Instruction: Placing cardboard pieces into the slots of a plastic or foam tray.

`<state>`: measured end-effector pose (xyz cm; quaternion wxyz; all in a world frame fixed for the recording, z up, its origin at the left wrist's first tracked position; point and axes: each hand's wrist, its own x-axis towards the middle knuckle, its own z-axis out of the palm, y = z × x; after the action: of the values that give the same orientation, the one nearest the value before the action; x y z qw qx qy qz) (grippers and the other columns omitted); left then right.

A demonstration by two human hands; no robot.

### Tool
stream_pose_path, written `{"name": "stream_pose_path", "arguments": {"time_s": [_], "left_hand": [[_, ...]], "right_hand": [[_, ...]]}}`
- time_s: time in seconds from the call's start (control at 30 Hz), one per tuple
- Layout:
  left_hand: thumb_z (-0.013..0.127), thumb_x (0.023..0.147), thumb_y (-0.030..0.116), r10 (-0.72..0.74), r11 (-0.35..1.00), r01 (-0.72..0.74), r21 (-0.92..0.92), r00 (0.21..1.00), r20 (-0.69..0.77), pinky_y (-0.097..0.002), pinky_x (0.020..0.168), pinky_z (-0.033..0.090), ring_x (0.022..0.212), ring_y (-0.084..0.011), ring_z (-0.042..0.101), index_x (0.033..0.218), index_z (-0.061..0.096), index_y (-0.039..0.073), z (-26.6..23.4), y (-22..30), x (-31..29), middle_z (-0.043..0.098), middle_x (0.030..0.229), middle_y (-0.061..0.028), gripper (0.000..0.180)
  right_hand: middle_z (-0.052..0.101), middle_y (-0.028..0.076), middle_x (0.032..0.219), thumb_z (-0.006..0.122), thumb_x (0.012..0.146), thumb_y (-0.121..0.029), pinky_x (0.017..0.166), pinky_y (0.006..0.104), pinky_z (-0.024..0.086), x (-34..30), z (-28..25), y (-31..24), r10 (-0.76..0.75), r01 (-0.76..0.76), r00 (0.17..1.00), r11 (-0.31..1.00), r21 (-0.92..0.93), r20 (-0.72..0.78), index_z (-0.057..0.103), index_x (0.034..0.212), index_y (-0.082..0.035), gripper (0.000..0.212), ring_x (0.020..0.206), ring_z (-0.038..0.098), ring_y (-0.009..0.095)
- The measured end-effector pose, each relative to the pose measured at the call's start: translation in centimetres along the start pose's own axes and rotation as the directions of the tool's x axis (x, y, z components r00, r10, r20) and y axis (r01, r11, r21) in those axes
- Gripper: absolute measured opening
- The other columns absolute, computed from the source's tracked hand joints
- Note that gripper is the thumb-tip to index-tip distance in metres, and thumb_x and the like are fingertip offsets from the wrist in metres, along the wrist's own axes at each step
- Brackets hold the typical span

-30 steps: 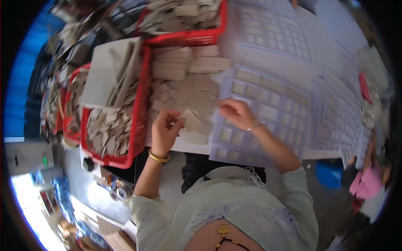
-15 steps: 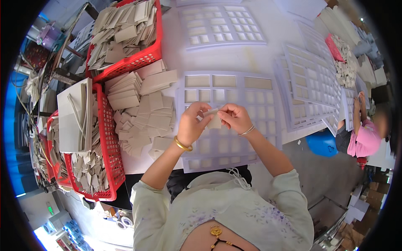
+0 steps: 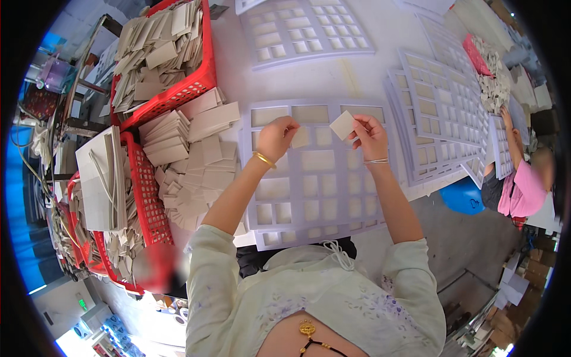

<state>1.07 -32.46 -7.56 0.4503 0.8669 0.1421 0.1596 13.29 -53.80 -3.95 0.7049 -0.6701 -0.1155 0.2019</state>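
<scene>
My left hand pinches a small beige card between thumb and fingers, above a pale lavender-white grid panel. To its right, my right hand grips a square beige card by one corner, tilted like a diamond. The hands are apart, each over the upper half of the panel. Beneath them, the panel has rectangular openings of several sizes, showing beige or whitish filling. Another such panel sticks out below its near edge.
Loose beige cards lie in heaps left of the panel. Red perforated baskets full of cards stand farther left. Another grid panel lies at the back, with a stack of panels to the right. A person in pink works at the far right.
My hands were together over the panel and have moved apart, the right one going up and to the right. Each now shows a separate card. The view has shifted slightly.
</scene>
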Motion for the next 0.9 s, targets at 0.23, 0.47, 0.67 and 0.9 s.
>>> {"name": "stream_pose_path", "arguments": {"time_s": [0.23,0.47,0.67,0.9], "left_hand": [[0.061,0.08,0.005,0.096,0.981,-0.105,0.162,0.994,0.06,-0.0344,0.064,0.05,0.073,-0.026,0.062,0.087,0.065,0.006,1.7,-1.5,1.6,0.065,0.08,-0.0089,0.008],[0.06,0.078,0.004,0.116,0.924,-0.137,0.356,0.99,0.082,-0.0383,0.066,0.051,0.081,-0.0276,0.061,0.084,0.065,0.011,1.6,0.3,0.7,0.061,0.09,-0.0046,0.011],[0.058,0.075,0.001,0.237,0.826,-0.31,0.471,0.949,0.209,-0.0387,0.068,0.05,0.083,-0.0272,0.058,0.082,0.065,0.011,0.8,0.1,-1.6,0.063,0.09,-0.0031,0.014],[0.057,0.071,-0.007,0.229,0.95,-0.21,0.232,0.972,-0.059,-0.0381,0.075,0.047,0.085,-0.0278,0.058,0.085,0.065,0.008,-3.6,3.3,-9.5,0.064,0.092,-0.0053,0.022]], "right_hand": [[0.065,0.003,0.085,0.059,0.088,-0.008,0.046,0.021,0.047,1.0,0.0,1.0,0.039,-0.028,0.997,0.988,-0.155,0.072,0.061,0.1,-0.003,0.013,0.066,0.062,0.008],[0.066,0.004,0.077,0.061,0.085,-0.008,0.056,0.0263,0.05,3.0,0.8,2.3,0.042,0.101,0.968,0.837,-0.538,0.247,0.064,0.093,-0.005,0.009,0.064,0.061,0.01],[0.065,0.006,0.081,0.063,0.08,-0.009,0.063,0.0333,0.051,4.7,1.4,4.7,0.01,0.314,0.895,0.694,-0.647,0.446,0.064,0.086,-0.007,0.007,0.068,0.063,0.021],[0.053,0.002,0.083,0.065,0.073,-0.011,0.064,0.0389,0.046,2.9,3.5,4.6,-0.262,0.591,0.805,0.271,-0.76,0.532,0.061,0.072,-0.013,0.005,0.081,0.058,0.023]]}}
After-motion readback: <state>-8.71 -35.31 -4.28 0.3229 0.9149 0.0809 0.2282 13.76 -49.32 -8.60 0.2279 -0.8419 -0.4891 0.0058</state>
